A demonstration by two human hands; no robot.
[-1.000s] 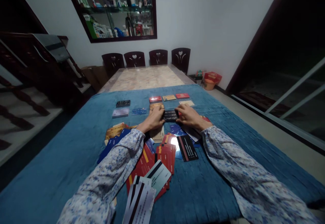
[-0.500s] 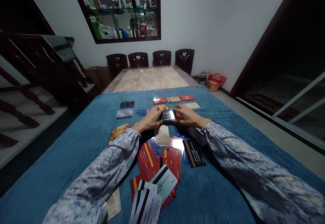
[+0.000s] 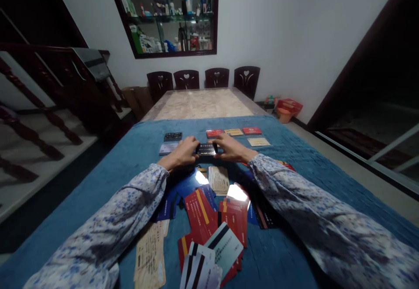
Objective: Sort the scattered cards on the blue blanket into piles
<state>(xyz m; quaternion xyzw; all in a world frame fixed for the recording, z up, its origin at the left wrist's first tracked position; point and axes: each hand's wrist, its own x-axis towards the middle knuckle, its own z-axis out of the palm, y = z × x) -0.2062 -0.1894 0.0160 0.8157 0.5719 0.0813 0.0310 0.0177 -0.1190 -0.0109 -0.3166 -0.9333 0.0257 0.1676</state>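
Between my two hands is a small stack of black cards (image 3: 207, 149). My left hand (image 3: 183, 153) grips its left end and my right hand (image 3: 233, 148) its right end, fingers bent around the edges. Just beyond my left hand lie a lavender card stack (image 3: 166, 149) and a black card stack (image 3: 173, 136). Nearer me, loose cards spread over the blue cloth: cream cards (image 3: 218, 180), red cards (image 3: 200, 210), a pale green card (image 3: 224, 247) and grey striped cards (image 3: 199, 271). Tan cards (image 3: 149, 254) lie beside my left sleeve.
Past my hands sit a red stack (image 3: 214, 134), a yellow stack (image 3: 233, 132), another red stack (image 3: 252, 130) and a cream card (image 3: 258, 142). The blue cloth (image 3: 294, 142) covers the near part of the table (image 3: 203, 103). Chairs (image 3: 247, 79) stand at its far end.
Both hands have shifted left with the black cards, relative to the stacks behind. My view has turned slightly left. More tan cards show by my left sleeve.
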